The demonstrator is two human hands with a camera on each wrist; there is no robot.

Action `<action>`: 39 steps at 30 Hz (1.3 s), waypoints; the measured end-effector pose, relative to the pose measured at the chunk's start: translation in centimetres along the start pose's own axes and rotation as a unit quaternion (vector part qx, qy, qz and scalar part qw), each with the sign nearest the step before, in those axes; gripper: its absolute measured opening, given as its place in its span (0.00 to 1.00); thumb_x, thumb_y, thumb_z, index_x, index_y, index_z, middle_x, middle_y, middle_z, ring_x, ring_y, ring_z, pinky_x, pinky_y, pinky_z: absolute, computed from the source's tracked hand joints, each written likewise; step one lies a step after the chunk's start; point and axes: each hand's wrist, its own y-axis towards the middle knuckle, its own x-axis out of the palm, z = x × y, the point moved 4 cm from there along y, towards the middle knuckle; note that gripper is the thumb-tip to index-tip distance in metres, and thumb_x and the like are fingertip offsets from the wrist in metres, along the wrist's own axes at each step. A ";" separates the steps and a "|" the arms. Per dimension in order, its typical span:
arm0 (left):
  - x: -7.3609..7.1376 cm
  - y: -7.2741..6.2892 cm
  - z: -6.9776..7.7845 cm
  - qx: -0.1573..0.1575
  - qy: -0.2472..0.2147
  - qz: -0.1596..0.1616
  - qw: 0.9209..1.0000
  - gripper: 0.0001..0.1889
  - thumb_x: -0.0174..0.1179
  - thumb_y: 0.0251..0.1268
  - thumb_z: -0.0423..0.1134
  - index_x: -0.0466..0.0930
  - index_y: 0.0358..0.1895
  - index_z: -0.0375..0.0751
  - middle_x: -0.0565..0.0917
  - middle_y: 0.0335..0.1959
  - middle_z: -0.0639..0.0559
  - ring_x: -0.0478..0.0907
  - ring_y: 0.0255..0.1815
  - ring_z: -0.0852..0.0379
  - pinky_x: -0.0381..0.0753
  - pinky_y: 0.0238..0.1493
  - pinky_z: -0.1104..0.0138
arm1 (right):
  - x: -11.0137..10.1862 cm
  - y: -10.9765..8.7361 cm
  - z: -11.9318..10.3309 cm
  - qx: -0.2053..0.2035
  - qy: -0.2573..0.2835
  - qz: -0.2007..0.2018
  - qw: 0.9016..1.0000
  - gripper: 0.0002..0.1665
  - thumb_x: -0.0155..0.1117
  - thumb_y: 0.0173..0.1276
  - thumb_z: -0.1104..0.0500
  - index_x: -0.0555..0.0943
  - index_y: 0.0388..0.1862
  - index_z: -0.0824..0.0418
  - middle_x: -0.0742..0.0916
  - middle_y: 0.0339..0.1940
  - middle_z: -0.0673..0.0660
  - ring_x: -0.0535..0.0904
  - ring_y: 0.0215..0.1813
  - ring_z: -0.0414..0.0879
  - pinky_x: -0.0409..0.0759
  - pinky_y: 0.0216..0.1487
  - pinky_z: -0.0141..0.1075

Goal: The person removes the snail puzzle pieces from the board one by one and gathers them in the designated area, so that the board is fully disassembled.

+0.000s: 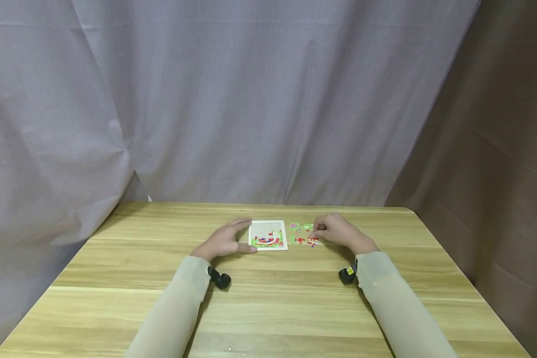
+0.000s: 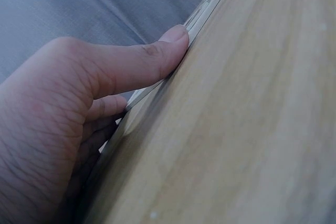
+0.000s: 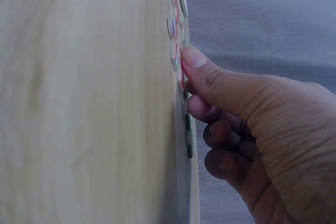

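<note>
A white-rimmed jigsaw puzzle tray (image 1: 287, 236) lies on the wooden table, with colourful pieces filling its lower part and bare backing above. My left hand (image 1: 225, 240) holds the tray at its left side, thumb on the near edge and fingers at the far left corner. In the left wrist view the thumb (image 2: 142, 66) lies along the tray's edge. Loose puzzle pieces (image 1: 298, 239) are laid out just right of the tray. Over their right side, my right hand (image 1: 340, 232) pinches a puzzle piece between thumb and forefinger; the fingers mostly hide it. Its other fingers are curled (image 3: 223, 135).
The wooden table (image 1: 268, 308) extends toward me and to both sides. A grey curtain (image 1: 250, 99) hangs behind its far edge, and a darker brown one (image 1: 496, 174) runs along the right. Each wrist carries a small black camera (image 1: 223, 281).
</note>
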 end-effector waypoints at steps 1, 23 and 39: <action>0.0 0.0 0.0 0.000 0.000 0.000 1.000 0.55 0.77 0.64 0.63 0.64 0.89 0.41 0.64 0.92 0.41 0.60 0.92 0.35 0.58 0.92 0.34 | 0.0 0.0 0.0 -0.001 -0.001 0.001 1.000 0.08 0.77 0.78 0.58 0.90 0.35 0.57 0.88 0.27 0.47 0.74 0.30 0.38 0.74 0.35 0.31; 0.1 0.0 -0.2 0.001 0.000 0.005 1.000 0.55 0.77 0.63 0.63 0.66 0.89 0.41 0.64 0.92 0.41 0.61 0.92 0.34 0.57 0.92 0.33 | 2.1 2.9 -5.5 -0.046 0.047 -0.042 0.997 0.12 0.71 0.84 0.56 0.91 0.55 0.63 0.94 0.47 0.56 0.82 0.35 0.37 0.84 0.37 0.34; 0.5 0.1 0.1 -0.002 -0.008 0.005 1.000 0.54 0.77 0.64 0.62 0.66 0.89 0.42 0.65 0.91 0.41 0.61 0.92 0.34 0.59 0.91 0.33 | 4.1 5.3 -7.2 -0.007 0.014 -0.048 0.999 0.15 0.83 0.73 0.53 0.89 0.46 0.62 0.88 0.41 0.53 0.79 0.41 0.42 0.83 0.47 0.36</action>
